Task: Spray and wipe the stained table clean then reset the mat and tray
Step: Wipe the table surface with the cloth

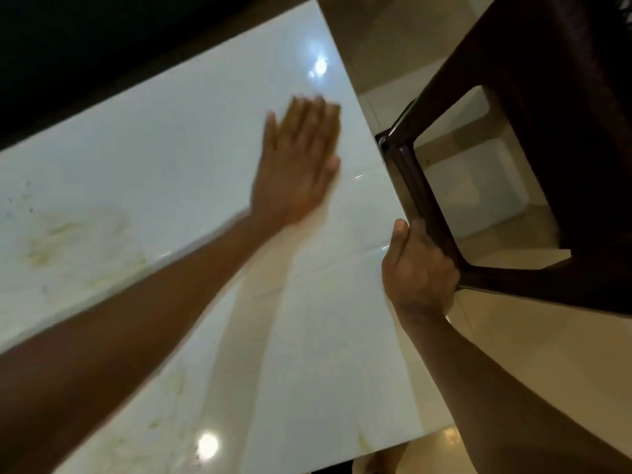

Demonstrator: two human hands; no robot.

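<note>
A glossy white table [191, 172] fills most of the view and still carries yellowish stains [68, 241] on its left part, with fainter streaks near the front edge, so the cleaning looks far from finished; no spray bottle, cloth, mat or tray is in view. At the table's right edge a dark brown chair [547, 148] is gripped by its frame in the curled right hand [419, 271]. The blurred left hand [297, 162] lies flat on the tabletop, fingers straight and together, holding nothing
</note>
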